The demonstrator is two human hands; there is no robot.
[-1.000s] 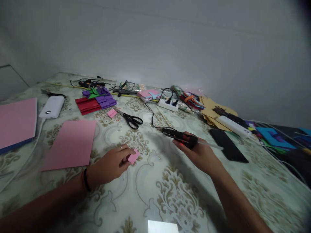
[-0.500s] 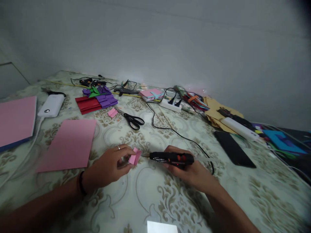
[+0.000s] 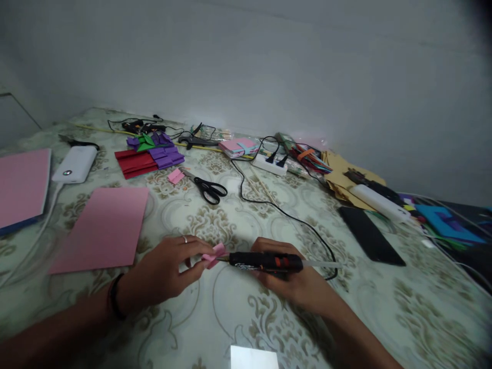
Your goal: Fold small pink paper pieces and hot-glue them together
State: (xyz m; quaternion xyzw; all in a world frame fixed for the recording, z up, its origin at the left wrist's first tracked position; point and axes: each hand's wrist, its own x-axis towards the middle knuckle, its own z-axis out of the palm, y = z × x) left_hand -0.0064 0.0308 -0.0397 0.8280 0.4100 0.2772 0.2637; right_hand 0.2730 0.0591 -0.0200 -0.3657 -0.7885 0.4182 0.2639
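Note:
Between the thumb and fingers of my left hand [image 3: 165, 266] is a small folded piece of pink paper [image 3: 214, 254]. My right hand [image 3: 294, 279] grips a black glue gun [image 3: 265, 261] with red marks, a clear glue stick [image 3: 321, 264] poking out of its back end. The gun's metal nozzle [image 3: 223, 258] is at the pink piece, seemingly touching it; any glue there is too small to make out. Beyond the hands lie black-handled scissors [image 3: 209, 189], with another small pink folded piece [image 3: 176, 176] by their blades. A pink sheet [image 3: 103, 228] lies to the left.
Red folded paper [image 3: 135, 163] and purple folded paper [image 3: 166, 157] lie at the back left, near a white power bank [image 3: 76, 165]. The gun's black cord [image 3: 284, 211] loops toward a white power strip [image 3: 270, 164]. A black phone [image 3: 371, 236] lies at the right.
The glue gun's nozzle has moved left and down to the pink piece, closing the small gap between them. My left hand has tilted the piece and shifted slightly.

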